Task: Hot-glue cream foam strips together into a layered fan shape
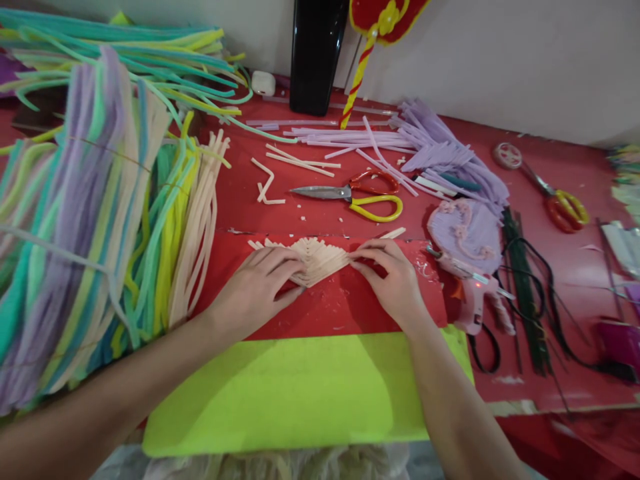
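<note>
A cream fan-shaped piece made of pipe cleaners (316, 260) lies on the red work surface in front of me, its strips laid side by side in V rows. My left hand (265, 283) grips its left part, with thumb at the lower edge and fingers over the top. At the right end of the piece, my right hand (386, 275) pinches the strip tips between thumb and fingers. A loose cream pipe cleaner end (393, 233) sticks out just behind my right hand. Scissors (350, 195) with one red and one yellow handle lie beyond the piece.
Bundles of coloured pipe cleaners (100, 220) fill the left side. Lilac pipe cleaners (440, 147) are heaped at the back right, near a round lilac piece (465, 230). A pink glue gun (473, 293) with a lit light lies right of my hand. A lime-green mat (295, 393) covers the front edge.
</note>
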